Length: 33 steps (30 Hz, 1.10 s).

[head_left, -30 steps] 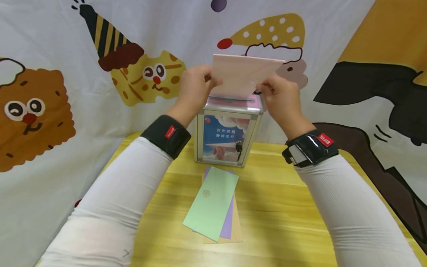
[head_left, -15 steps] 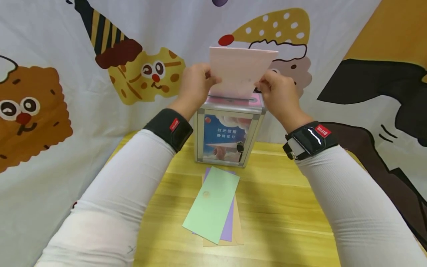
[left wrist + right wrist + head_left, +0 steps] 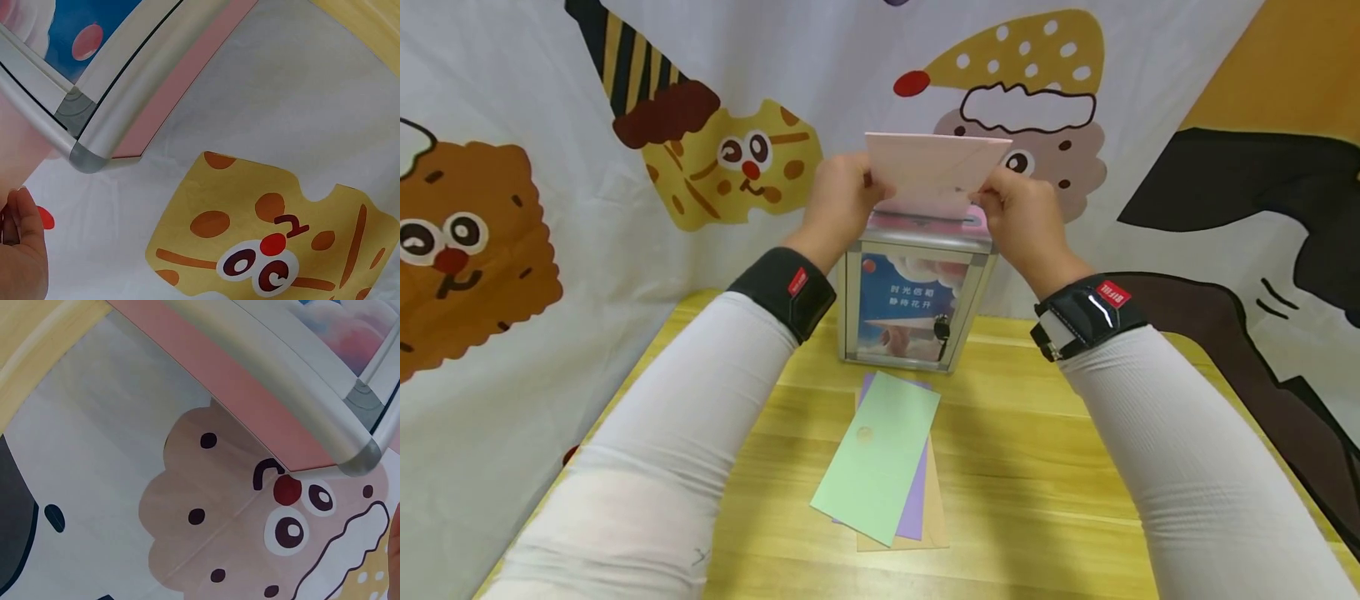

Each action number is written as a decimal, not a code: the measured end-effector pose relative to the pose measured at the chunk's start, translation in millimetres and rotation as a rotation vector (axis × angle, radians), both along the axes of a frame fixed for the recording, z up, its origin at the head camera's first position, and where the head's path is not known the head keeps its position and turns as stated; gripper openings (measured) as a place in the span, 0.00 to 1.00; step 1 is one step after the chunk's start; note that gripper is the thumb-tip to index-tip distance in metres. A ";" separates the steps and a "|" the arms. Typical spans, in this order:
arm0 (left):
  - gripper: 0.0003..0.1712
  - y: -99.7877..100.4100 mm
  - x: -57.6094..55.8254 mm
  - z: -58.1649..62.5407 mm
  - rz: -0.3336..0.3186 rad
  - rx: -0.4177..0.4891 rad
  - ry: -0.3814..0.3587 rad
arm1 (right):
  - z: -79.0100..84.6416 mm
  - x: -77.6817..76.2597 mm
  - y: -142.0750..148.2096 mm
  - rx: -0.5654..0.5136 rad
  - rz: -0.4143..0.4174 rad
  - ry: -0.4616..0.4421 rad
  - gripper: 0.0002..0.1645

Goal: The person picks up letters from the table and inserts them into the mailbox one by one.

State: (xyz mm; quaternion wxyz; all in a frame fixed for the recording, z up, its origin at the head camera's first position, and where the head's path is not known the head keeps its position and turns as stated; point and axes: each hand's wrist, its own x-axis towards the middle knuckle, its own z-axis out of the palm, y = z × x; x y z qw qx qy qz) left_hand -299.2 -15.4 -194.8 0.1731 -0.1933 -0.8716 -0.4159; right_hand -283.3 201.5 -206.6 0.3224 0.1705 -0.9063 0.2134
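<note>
Evidently both hands are on one thing, a pale pink flat paper envelope [image 3: 934, 171], which stands up over the top of a silver metal-framed box [image 3: 913, 296] near the far edge of the yellow wood-grain bench [image 3: 1037, 433]. The left hand [image 3: 842, 196] pinches the envelope's left side, thumb on the near face and fingers behind it; the right hand [image 3: 1024, 218] pinches the right side low down between thumb and fingers, and only a sliver of it shows in the right wrist view. The envelope's lower edge is at the narrow slot in the box's pink top; whether any of it is inside cannot be told. The box's front carries a blue picture panel with white lettering, pink-and-white clouds and a dark lock [image 3: 942, 327] near the right edge. In front of the box, towards the bench's near edge, three envelopes lie fanned and overlapping: a light green one [image 3: 877, 454] on top, tilted, with a small round tan mark; a purple one [image 3: 916, 504] beneath it; and a tan one [image 3: 936, 517] at the bottom. Behind the bench's far edge hangs a white cloth [image 3: 625, 217] printed with cartoon food. White sleeves [image 3: 1195, 450] and black wristbands [image 3: 784, 287] cover the arms.
</note>
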 end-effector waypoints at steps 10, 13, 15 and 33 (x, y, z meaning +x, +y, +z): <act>0.12 -0.6 -7.7 -9.7 0.026 -0.085 0.034 | -8.5 -8.1 -0.7 0.000 -0.011 -0.065 0.09; 0.13 -1.0 -8.1 -12.0 0.027 -0.068 0.018 | -11.1 -10.5 -1.1 -0.012 -0.025 -0.111 0.08; 0.14 -1.0 -8.0 -12.1 0.028 -0.047 -0.002 | -12.9 -12.6 -0.8 -0.016 -0.039 -0.125 0.07; 0.10 -5.1 -1.2 0.7 0.101 -0.149 0.045 | -25.4 -20.3 0.8 0.046 -0.099 -0.129 0.09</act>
